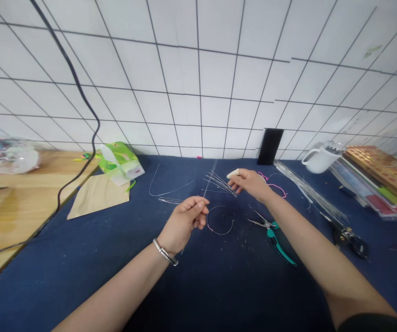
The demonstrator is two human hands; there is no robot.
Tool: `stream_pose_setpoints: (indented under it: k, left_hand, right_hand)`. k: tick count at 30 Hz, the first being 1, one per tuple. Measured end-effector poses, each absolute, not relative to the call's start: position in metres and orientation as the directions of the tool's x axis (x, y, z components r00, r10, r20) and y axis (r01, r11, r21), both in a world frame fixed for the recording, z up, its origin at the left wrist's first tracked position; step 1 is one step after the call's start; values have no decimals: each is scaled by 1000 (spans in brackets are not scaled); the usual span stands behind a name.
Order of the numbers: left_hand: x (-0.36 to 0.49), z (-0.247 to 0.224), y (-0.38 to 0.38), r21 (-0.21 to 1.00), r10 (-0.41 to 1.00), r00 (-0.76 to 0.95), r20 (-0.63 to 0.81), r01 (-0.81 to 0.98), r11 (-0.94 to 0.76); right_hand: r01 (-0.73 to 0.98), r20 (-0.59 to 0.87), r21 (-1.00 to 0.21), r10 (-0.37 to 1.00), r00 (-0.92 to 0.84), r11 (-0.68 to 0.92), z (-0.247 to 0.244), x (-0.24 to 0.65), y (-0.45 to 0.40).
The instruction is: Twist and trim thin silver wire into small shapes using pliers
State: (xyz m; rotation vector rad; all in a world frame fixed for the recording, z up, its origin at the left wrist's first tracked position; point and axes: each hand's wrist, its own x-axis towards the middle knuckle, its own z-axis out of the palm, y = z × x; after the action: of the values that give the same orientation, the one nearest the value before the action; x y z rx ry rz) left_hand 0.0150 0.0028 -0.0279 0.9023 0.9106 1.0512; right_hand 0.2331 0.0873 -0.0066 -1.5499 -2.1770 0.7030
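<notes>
My left hand (pixel 186 216), with a silver bangle at the wrist, is closed in a pinch on a thin wire (pixel 209 183). The wire rises from the fingertips as a blurred streak, and a short end shows below the hand. My right hand (pixel 248 183), a white cover on one fingertip, hovers with loosely bent fingers and nothing visible in them. Beside those fingers lies a loose bunch of thin wires (pixel 221 183). Between the hands and nearer me rests a wire ring (pixel 223 234) with small pink beads. Pliers with teal handles (pixel 277 240) lie open below my right hand.
Left on the dark blue cloth (pixel 115 272) are a brown paper sheet (pixel 98 196), a green packet (pixel 120 159) and a bent wire (pixel 157 194). Rightward are a long wire bundle (pixel 312 191), black tools (pixel 348 237), a white mug (pixel 321 157), stacked books (pixel 385 180) and a black upright block (pixel 270 146).
</notes>
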Motion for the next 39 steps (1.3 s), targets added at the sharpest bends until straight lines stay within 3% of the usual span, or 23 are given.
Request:
stream_pose_setpoints:
  k: [2,5,8,12,16,23,26,28,31,35,39]
  left_hand:
    - [12,-30,7,878,959,208,-192,-401,263]
    - [11,-33,9,833,955,209,-209,-474,286]
    - [12,-36,8,812,948,236,-214,-496,307]
    - [13,-34,6,807,946,243,-216,-501,313]
    - [13,-30,3,818,946,248,-210,-486,309]
    - [18,-29,-2,828,935,301,-189,-463,316]
    - [22,-28,-10,837,925,332,-184,-441,324]
    - [25,-26,-16,845,919,353,-176,-424,325]
    - [30,-23,-27,855,901,399,-171,-394,337]
    - [34,-18,-38,840,878,450,-163,-404,363]
    - [32,-13,-35,787,930,352,-104,-543,293]
  right_hand:
    - [888,45,-392,969,-242,240,-13,245,101]
    - [942,48,-251,975,-219,224,-28,250,110]
    - [955,47,-173,970,-237,241,-45,241,112]
    - [957,68,-162,970,-232,240,-50,228,117]
    - [943,102,-244,973,-206,225,-36,229,117]
    - [762,175,-568,950,-258,311,-15,221,58]
    - [431,176,-861,954,-243,269,-8,207,25]
    - [221,175,-951,965,-193,216,-2,199,10]
    - [94,220,-969,973,-76,227,12,193,0]
    - [45,269,-963,960,72,267,29,196,-3]
    - [59,192,-980,981,-19,192,28,194,-18]
